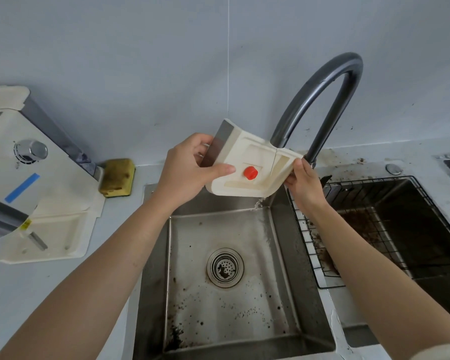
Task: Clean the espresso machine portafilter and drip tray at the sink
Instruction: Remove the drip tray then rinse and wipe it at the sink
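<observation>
Head view: I hold the cream plastic drip tray with its dark grey front panel point(247, 165) in the air over the stainless steel sink point(192, 255), at 12 o'clock from the round drain strainer point(225, 267). It is tilted under the spout of the dark grey arched faucet point(322, 100). A thin stream of water point(273, 162) lands on its face and runs off the corner at 5 o'clock.

My left grip point(190, 170) is curled round the tray's 9 o'clock end, with the thumb laid across the cream face. My right grip point(303, 183) pinches the 3 o'clock corner.

I judge the tray light, stiff and hollow, and slippery now it is wet. The raised rims at both ends look the safest hold. I would stay off the small red round float point(250, 173), which may be a loose part.

The fingers behind the tray are hidden, as is its far face. I cannot see the portafilter anywhere.

The cream espresso machine point(37, 178) sits on the surface at 9 o'clock, cut off by the frame edge. A yellow sponge point(118, 177) lies just beside it. At 3 o'clock, the black wire rack point(361, 203) spans a dark basin, and I cannot make out what the brown residue there is.
</observation>
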The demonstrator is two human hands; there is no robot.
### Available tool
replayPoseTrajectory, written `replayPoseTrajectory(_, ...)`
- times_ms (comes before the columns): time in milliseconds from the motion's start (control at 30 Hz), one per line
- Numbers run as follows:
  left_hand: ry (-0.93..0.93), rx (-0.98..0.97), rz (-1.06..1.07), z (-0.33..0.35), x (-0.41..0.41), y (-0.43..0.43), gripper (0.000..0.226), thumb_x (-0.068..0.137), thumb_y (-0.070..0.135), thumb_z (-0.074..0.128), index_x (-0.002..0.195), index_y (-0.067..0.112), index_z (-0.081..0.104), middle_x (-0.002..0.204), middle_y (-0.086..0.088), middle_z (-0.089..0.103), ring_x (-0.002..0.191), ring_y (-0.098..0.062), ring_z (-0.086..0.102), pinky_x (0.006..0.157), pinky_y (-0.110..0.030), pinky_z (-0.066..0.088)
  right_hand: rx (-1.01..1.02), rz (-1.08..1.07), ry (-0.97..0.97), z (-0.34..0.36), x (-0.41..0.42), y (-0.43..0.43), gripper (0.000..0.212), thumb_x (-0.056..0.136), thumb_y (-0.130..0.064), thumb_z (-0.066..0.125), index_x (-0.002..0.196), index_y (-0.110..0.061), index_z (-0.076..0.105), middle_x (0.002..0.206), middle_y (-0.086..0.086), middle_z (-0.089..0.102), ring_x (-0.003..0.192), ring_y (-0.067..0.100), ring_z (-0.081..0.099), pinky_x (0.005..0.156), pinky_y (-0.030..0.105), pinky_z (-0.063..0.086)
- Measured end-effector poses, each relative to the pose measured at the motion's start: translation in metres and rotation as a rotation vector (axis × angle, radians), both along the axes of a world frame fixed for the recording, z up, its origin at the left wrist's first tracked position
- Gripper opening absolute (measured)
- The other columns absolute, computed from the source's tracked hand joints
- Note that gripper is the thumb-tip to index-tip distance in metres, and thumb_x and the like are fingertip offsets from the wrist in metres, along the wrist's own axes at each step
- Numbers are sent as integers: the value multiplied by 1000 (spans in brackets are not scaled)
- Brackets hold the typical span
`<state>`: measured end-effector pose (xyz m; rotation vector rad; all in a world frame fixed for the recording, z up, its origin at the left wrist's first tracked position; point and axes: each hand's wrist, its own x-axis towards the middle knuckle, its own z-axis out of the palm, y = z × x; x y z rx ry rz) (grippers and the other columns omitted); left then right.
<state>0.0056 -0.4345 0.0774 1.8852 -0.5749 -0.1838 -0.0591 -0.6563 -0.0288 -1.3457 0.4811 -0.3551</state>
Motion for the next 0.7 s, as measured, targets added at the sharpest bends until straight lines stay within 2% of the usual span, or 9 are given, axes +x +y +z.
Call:
replayPoseTrajectory(100, -2, 5, -7, -3, -5, -1, 43, 62, 14, 82, 84, 37, 54, 78, 16, 62, 63, 9, 59, 61, -7, 47, 50, -5, 10, -6, -4, 1, 25, 101, -23, 30, 112, -19, 52, 104, -2, 62, 98, 10, 61, 87, 25, 51)
replayPoseTrajectory(200, 9, 27, -14, -10, -11, -2, 44, 62, 15, 83, 85, 37, 52, 79, 17, 60, 67, 6, 59, 62, -7, 46, 65, -16, 17, -13, -10, 3, 24, 101, -24, 30, 106, -24, 54, 104, -4, 63, 97, 8, 62, 86, 25, 51)
replayPoseTrajectory(300, 27, 57, -22, -19, -16, -3, 45, 62, 17, 82, 94, 29, 52, 81, 20, 59, 75, 6, 57, 64, -4, 45, 68, -33, 15, -18, -14, 1, 25, 101, -23, 30, 109, -22, 53, 105, -3, 63, 100, 12, 61, 92, 29, 49)
replayPoseTrajectory(433, 21, 79, -14, -26, -18, -4, 47, 62, 19, 82, 98, 26, 52, 81, 23, 56, 72, 14, 56, 66, -3, 43, 55, -45, 27, -18, -17, -3, 24, 101, -23, 30, 108, -20, 53, 105, -1, 62, 100, 11, 60, 89, 26, 50)
replayPoseTrajectory(533, 48, 69, 0, -29, -15, -5, 49, 64, 19, 81, 104, 21, 53, 84, 21, 57, 77, 5, 57, 68, -10, 47, 19, -59, 56, -10, -16, -5, 24, 101, -22, 31, 101, -22, 55, 109, 7, 60, 101, 15, 59, 94, 32, 49)
replayPoseTrajectory(600, 58, 60, 15, -30, -13, -4, 47, 66, 19, 80, 102, 23, 52, 84, 22, 58, 77, 4, 58, 65, -8, 47, -39, -69, 84, -4, -13, -6, 25, 101, -22, 32, 97, -23, 56, 116, 19, 58, 105, 25, 59, 98, 39, 46)
replayPoseTrajectory(667, 75, 40, 27, -30, -10, -4, 45, 67, 19, 80, 100, 25, 50, 84, 21, 59, 76, 4, 59, 63, -7, 47, -102, -78, 111, 1, -11, -8, 26, 101, -23, 32, 99, -19, 58, 111, 24, 58, 98, 30, 60, 91, 39, 49)
replayPoseTrajectory(700, 89, 25, 32, -31, -9, -3, 44, 67, 19, 79, 100, 25, 50, 84, 19, 61, 76, 2, 61, 63, -8, 48, -135, -78, 118, 2, -10, -9, 28, 101, -23, 32, 104, -14, 58, 100, 19, 59, 84, 22, 61, 80, 32, 52)
